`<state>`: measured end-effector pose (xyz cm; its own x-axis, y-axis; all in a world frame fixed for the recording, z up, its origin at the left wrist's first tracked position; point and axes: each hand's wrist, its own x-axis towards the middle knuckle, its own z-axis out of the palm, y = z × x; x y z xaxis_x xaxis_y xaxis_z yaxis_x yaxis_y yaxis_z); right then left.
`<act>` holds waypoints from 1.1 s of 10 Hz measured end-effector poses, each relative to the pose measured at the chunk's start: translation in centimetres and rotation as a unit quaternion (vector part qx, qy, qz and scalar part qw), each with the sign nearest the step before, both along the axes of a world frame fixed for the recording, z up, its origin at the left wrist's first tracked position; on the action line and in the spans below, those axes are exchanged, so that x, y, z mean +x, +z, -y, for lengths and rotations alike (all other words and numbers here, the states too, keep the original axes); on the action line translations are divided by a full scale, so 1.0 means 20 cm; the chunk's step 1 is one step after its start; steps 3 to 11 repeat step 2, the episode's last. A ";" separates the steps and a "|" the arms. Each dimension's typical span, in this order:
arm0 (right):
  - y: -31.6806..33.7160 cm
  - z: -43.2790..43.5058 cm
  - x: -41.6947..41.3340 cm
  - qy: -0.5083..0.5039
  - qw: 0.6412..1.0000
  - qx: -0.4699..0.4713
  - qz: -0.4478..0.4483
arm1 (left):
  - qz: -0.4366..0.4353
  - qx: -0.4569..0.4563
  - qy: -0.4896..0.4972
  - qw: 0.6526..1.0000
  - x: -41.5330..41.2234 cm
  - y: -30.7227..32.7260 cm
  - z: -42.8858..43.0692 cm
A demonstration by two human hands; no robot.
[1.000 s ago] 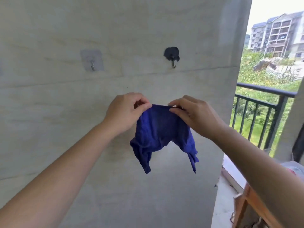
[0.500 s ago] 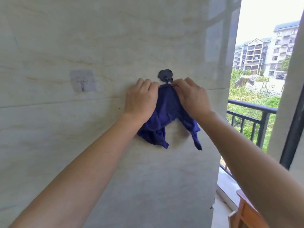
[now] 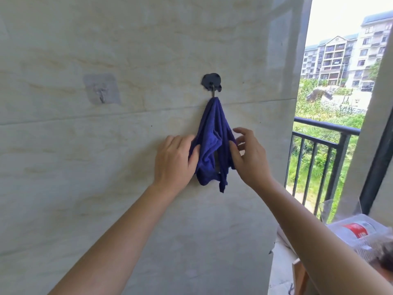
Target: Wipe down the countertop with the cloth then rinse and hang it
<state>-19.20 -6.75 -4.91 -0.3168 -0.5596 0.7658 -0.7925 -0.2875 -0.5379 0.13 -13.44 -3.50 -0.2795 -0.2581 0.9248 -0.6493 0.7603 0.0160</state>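
A dark blue cloth (image 3: 212,143) hangs in folds from a black adhesive hook (image 3: 211,81) on the pale tiled wall (image 3: 85,167). My left hand (image 3: 175,158) lies against the cloth's left edge, thumb touching the fabric and fingers reaching behind it. My right hand (image 3: 247,156) is at the cloth's right edge with fingers spread and relaxed, its thumb touching the fabric. Neither hand plainly grips the cloth.
A clear adhesive hook (image 3: 102,90) sits bare on the wall to the left. At right is an open balcony with a black railing (image 3: 325,128). A clear plastic package with a red label (image 3: 359,231) and a wooden piece (image 3: 299,277) lie at lower right.
Both hands raised the cloth to the black hook and hung it there. They have since slid down to the cloth's sides and loosened their hold.
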 end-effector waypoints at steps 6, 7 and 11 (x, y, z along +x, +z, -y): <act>-0.16 -0.27 -0.04 -0.011 1.000 0.019 -0.004 | 0.090 0.092 0.094 0.987 0.25 -0.66 -0.14; -0.16 -0.27 -0.04 -0.011 1.000 0.019 -0.004 | 0.090 0.092 0.094 0.987 0.25 -0.66 -0.14; -0.16 -0.27 -0.04 -0.011 1.000 0.019 -0.004 | 0.090 0.092 0.094 0.987 0.25 -0.66 -0.14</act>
